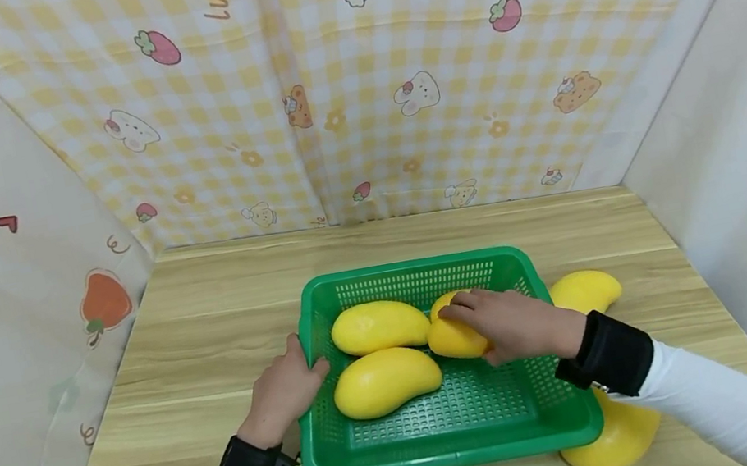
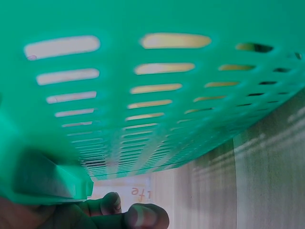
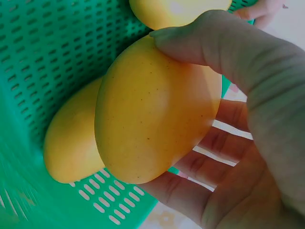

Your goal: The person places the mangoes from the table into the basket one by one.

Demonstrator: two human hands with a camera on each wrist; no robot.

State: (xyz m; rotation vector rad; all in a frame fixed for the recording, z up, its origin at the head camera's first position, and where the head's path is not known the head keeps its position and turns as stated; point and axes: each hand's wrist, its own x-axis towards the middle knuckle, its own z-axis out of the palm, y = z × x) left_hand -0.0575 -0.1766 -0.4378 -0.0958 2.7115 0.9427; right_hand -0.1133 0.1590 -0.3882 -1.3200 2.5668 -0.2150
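A green plastic basket (image 1: 458, 458) with slotted walls stands on the table. My left hand (image 1: 285, 394) grips its left rim, thumb over the inner side; in the left wrist view, fingertips (image 2: 147, 217) show below the basket's slotted wall (image 2: 114, 109). Inside, two yellow mangoes lie at the left, one farther back (image 1: 378, 326) and one nearer (image 1: 386, 382). My right hand (image 1: 513, 322) reaches over the right side and holds an orange-yellow mango (image 3: 152, 109) between thumb and fingers. Behind it in the right wrist view, another mango (image 3: 74, 138) is partly covered.
Right of the basket, one mango (image 1: 586, 290) lies toward the back and another (image 1: 614, 440) near the front, partly hidden by the basket and my right arm. The wooden table (image 1: 202, 321) meets a checkered cloth (image 1: 351, 104) at the back, with pale cloths at both sides.
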